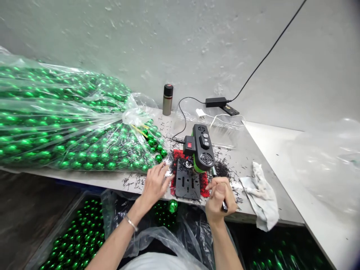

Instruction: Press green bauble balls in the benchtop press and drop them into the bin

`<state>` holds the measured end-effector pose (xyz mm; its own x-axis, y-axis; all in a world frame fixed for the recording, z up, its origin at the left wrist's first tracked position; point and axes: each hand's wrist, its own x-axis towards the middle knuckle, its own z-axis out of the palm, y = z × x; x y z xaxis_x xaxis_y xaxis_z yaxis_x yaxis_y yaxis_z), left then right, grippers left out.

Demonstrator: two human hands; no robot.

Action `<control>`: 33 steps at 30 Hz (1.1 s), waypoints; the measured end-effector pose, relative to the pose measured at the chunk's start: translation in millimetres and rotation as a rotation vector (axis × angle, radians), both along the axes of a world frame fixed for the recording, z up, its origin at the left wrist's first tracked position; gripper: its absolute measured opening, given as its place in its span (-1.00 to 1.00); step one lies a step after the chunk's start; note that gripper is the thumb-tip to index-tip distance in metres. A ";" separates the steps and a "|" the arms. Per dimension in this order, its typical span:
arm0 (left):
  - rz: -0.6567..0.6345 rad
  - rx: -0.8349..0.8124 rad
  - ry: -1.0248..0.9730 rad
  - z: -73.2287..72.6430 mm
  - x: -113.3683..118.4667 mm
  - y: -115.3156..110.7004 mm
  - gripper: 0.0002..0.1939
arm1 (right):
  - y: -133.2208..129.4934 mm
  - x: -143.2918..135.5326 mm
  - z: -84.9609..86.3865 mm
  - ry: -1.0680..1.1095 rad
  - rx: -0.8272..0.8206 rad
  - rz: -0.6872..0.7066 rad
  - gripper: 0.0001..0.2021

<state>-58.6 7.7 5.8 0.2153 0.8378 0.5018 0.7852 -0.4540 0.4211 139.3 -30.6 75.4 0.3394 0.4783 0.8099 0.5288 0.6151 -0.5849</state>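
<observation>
My right hand (221,198) is wrapped round the black handle (224,206) of a small bench machine (204,146) with a black top and a red switch. My left hand (155,180) is left of the machine's slotted black base plate (188,183), palm down, fingers apart, with nothing seen in it. Beyond its fingertips, loose green balls (159,158) lie at the mouth of a large clear bag (84,123) full of green balls. One green ball (173,206) is just below the table edge, apart from both hands. A red mat (204,189) shows under the machine.
A flask (167,99) stands by the wall, with a power adapter (216,102) and cables to its right. A white cloth (261,198) hangs over the front edge. Black scraps (222,168) litter the table (253,150). Below are containers of green balls (75,236).
</observation>
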 end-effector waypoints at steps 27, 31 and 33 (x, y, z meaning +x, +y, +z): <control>-0.071 -0.991 -1.488 2.8 50.9 17.5 -0.66 | 0.6 0.9 15.4 -0.075 -0.015 -0.007 -0.65; 0.004 -0.886 -1.297 -7.4 56.1 18.0 -0.56 | 1.7 0.9 21.5 -0.067 -0.021 -0.004 -0.64; 0.008 -0.810 -1.122 -11.4 56.3 17.6 -0.50 | 2.8 1.0 26.5 -0.059 -0.037 -0.001 -0.64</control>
<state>-2.3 25.3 -5.7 0.0178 0.9751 -0.2210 -0.1449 0.2213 0.9644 140.3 -27.7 101.9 0.2920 0.5077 0.8105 0.5638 0.5932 -0.5747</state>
